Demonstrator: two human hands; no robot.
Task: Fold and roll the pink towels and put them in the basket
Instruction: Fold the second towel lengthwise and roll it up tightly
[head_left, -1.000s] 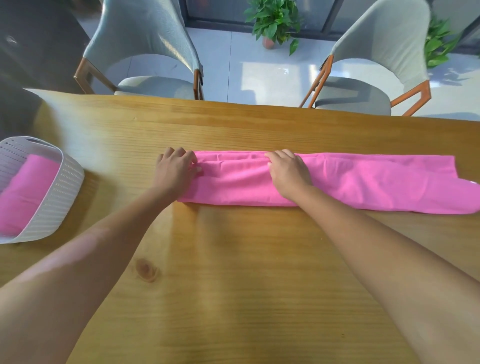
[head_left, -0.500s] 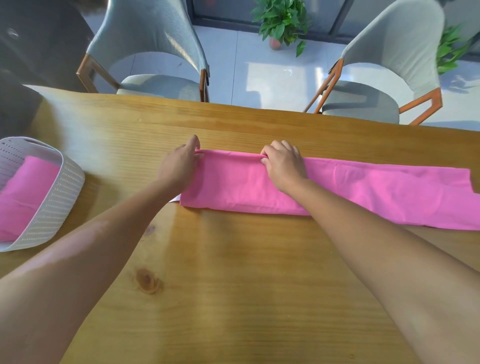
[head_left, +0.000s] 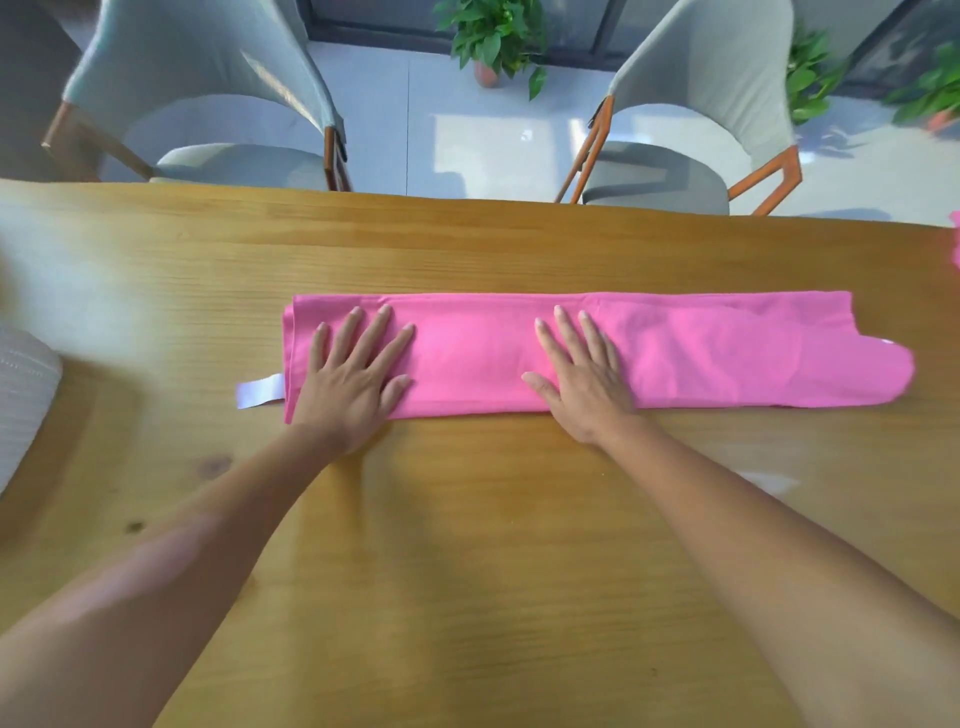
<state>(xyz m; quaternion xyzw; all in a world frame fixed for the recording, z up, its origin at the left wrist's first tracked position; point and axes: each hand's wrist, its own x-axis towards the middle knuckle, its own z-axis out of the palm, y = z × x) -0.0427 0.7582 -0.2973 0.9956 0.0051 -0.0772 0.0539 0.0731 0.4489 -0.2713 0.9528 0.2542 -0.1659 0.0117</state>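
A pink towel (head_left: 701, 353) lies folded into a long narrow strip across the middle of the wooden table (head_left: 467, 545). My left hand (head_left: 358, 374) presses flat on its left end, fingers straight and spread. My right hand (head_left: 582, 374) presses flat near the strip's middle, fingers straight too. A white label (head_left: 260, 394) sticks out from under the towel's left end. Only the rim of the white basket (head_left: 23, 384) shows at the left edge; its inside is out of view.
Two grey chairs (head_left: 208, 119) (head_left: 691, 130) stand behind the table's far edge, with potted plants (head_left: 493, 41) on the floor beyond. A scrap of pink (head_left: 955, 239) shows at the right edge.
Both hands let go of the towel's far edge after folding it over and now lie flat on top of the strip. The view shifted left-to-right, so the basket slid mostly out of frame.
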